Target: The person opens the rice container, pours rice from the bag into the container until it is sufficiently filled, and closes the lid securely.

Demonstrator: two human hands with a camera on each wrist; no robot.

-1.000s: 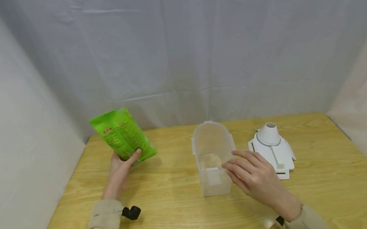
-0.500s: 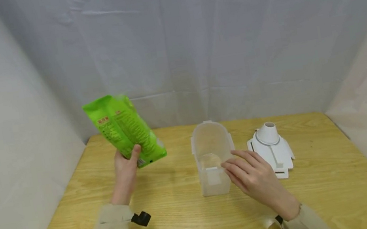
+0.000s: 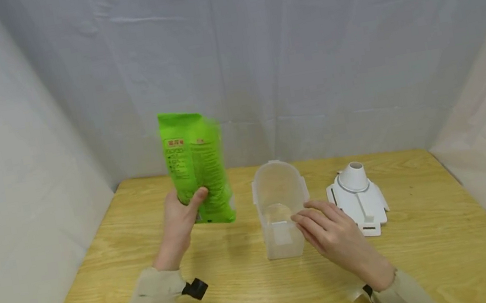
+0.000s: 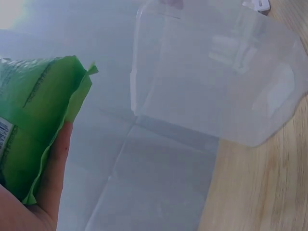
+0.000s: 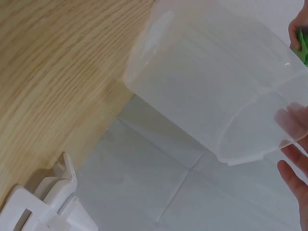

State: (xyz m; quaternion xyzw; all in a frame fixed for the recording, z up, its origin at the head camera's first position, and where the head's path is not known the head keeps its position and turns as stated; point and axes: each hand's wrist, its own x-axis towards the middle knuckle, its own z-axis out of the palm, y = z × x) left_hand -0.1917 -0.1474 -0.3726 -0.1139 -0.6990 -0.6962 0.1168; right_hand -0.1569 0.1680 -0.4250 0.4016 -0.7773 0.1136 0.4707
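A bright green plastic packet (image 3: 199, 161) with printed text stands nearly upright in my left hand (image 3: 180, 217), held near its bottom end above the table, left of the container. In the left wrist view, a finger runs along the edge of the green packet (image 4: 36, 120). A tall translucent plastic container (image 3: 284, 243), its mouth slanted and open, stands on the table. My right hand (image 3: 337, 234) pinches the right side of its rim. Through the wall of the container (image 5: 192, 82) one fingertip shows in the right wrist view, with other fingers outside the rim.
Right of the container a white plastic lid-like piece (image 3: 368, 208) with a cone-shaped spout lies on the wooden table (image 3: 431, 227). Pale sheeting (image 3: 327, 53) hangs behind the table and along both sides. A black wrist strap piece (image 3: 195, 289) juts from the left sleeve.
My left hand has lifted the green packet and carried it right toward the container, turning it from tilted left to nearly upright. My right hand stays at the container's rim.
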